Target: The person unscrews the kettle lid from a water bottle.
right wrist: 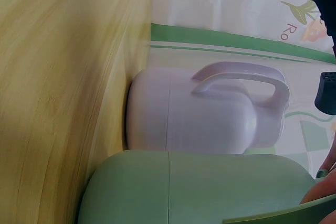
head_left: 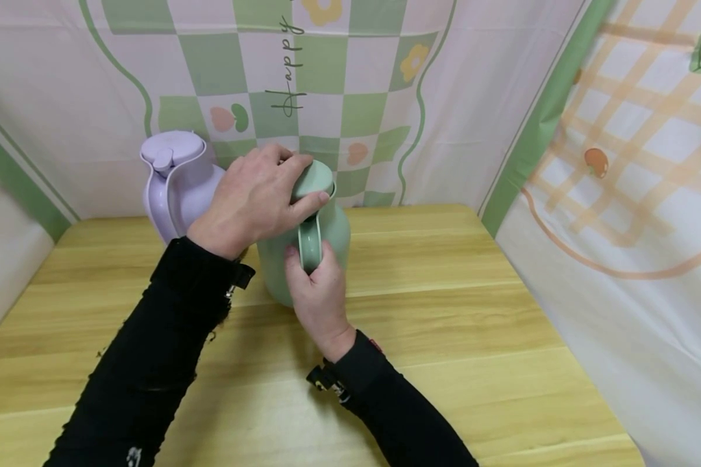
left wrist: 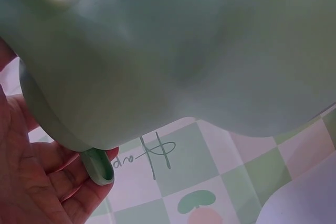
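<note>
A green thermos jug (head_left: 276, 275) stands upright on the wooden table, its handle (head_left: 311, 243) facing me. My left hand (head_left: 256, 194) lies over the top and grips the green lid (head_left: 315, 176), thumb on the near side beside the handle. In the left wrist view, that hand's fingers (left wrist: 68, 182) curl by the small spout (left wrist: 100, 167) on the far side. Lower down, my right hand (head_left: 320, 295) holds the handle, its thumb along one side. The right wrist view shows the jug's body (right wrist: 210, 187) from the side, with only fingertips at the edge.
Left of the green jug stands a lilac thermos jug (head_left: 172, 149) of similar shape, partly behind my left hand. The wooden table (head_left: 444, 311) ends at a patterned cloth backdrop (head_left: 327, 65). Each wrist wears a black strap with a small camera.
</note>
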Available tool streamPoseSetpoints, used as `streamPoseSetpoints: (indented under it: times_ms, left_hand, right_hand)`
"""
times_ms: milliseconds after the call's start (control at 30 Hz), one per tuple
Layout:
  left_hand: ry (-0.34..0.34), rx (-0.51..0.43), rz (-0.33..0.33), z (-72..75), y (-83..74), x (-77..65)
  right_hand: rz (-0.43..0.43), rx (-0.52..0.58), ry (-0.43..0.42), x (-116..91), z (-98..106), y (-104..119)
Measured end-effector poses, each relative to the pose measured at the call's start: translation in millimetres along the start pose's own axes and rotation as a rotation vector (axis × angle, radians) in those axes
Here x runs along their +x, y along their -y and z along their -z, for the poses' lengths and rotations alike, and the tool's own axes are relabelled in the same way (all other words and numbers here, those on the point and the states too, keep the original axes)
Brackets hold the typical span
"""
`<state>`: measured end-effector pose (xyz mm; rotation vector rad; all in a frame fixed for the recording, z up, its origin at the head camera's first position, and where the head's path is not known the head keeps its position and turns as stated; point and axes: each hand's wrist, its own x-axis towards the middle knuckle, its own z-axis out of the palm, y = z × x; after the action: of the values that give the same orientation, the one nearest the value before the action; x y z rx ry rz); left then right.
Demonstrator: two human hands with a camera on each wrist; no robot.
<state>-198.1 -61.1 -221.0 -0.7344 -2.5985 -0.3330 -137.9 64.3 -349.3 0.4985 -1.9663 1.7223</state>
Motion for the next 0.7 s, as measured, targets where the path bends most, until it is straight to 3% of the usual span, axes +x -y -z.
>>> streamPoseSetpoints:
  times_ms: [467, 700]
  left_hand:
    - [0.021, 0.084, 0.01, 3.0, -1.7, -3.7]
    - [-0.026, 0.1, 0.003, 2.9, -3.5, -4.4]
  right_hand:
    - [-0.005, -0.025, -0.021, 1.4, 0.1, -0.5]
    - [-0.004, -0.009, -0.015, 1.8, -0.1, 0.6]
